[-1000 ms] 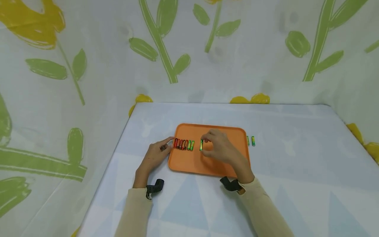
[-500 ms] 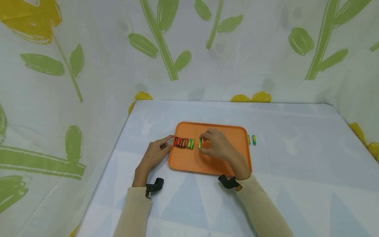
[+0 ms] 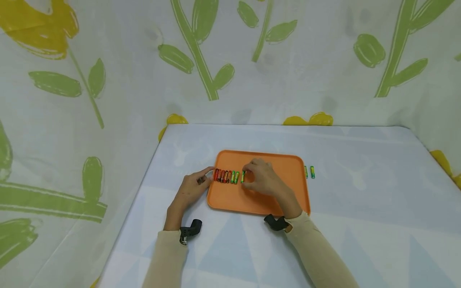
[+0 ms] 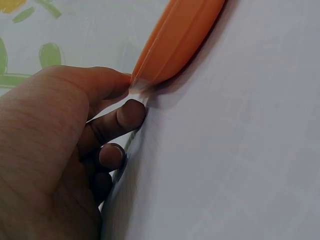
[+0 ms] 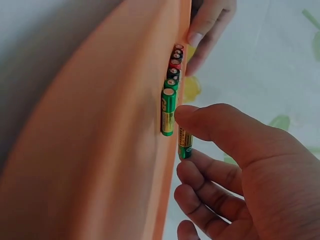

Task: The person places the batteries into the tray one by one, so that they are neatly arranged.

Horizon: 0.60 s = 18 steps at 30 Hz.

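Note:
In the head view, my right hand point(image 3: 264, 178) pinches a green battery point(image 3: 243, 177) upright in the picture, over the orange tray point(image 3: 230, 202). The right wrist view shows the held battery point(image 5: 185, 142) between thumb and fingertips, its upper end hidden by the thumb. Just left of it lies a row of batteries side by side: several red-and-black batteries point(image 3: 221, 176), then two green batteries point(image 3: 235, 177). My left hand point(image 3: 190, 190) touches the tray's left rim with extended fingertips; in the left wrist view its thumb meets the orange rim point(image 4: 175, 45), the other fingers loosely bent.
Two more green batteries point(image 3: 312, 172) lie on the table just beyond the tray's right edge. A pale patterned cloth point(image 3: 360, 192) covers the table. Behind and to the left hangs a flowered curtain point(image 3: 126, 80).
My right hand has moved the pinched green battery slightly left, closer to the row on the tray. My left hand stays at the left rim.

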{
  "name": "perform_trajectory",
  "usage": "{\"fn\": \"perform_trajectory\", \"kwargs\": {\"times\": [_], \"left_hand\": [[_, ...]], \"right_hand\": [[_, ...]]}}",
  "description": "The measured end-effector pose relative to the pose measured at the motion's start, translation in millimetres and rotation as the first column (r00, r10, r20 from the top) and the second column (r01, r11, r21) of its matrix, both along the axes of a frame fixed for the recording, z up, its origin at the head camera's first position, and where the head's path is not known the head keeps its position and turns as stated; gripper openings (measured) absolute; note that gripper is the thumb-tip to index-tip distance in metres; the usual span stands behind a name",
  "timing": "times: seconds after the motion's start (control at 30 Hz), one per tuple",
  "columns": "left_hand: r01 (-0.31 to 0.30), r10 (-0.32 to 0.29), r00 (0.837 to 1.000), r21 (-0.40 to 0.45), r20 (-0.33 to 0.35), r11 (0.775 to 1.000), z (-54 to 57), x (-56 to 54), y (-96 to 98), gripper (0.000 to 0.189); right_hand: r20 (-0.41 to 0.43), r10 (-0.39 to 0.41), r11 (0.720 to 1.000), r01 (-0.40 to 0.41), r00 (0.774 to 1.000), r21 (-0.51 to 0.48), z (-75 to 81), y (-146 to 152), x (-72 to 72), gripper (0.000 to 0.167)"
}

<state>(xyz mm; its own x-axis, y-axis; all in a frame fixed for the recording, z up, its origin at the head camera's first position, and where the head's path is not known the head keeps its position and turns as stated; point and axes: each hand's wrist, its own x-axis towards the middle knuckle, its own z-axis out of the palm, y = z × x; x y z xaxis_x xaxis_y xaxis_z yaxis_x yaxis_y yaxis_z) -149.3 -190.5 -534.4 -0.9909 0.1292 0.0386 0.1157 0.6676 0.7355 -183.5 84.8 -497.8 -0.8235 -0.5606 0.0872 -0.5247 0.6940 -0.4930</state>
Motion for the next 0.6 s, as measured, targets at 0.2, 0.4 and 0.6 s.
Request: {"fn": "perform_trajectory", "kwargs": {"times": [0.2,0.4,0.6], "left_hand": [[0.015,-0.015,1.0,-0.001,-0.022,1.0,0.2,0.7,-0.5,0.041],[0.02,-0.02,0.999,0.002,-0.033,1.0,1.7,1.9,-0.5,0.041],[0.018,-0.018,0.999,0.001,-0.027,1.0,3.2,2.1,-0.5,0.041]], "right_hand": [[-0.002,-0.005,1.0,0.005,1.0,-0.006,-4.1,-3.2,0.0,0.044],[0.018,-0.004,1.0,0.004,1.0,-0.016,-8.1,-5.3,-1.4,0.043],[0.032,-0.015,1.0,0.016,0.999,-0.024,-8.0,-6.1,-1.0,0.043]]}}
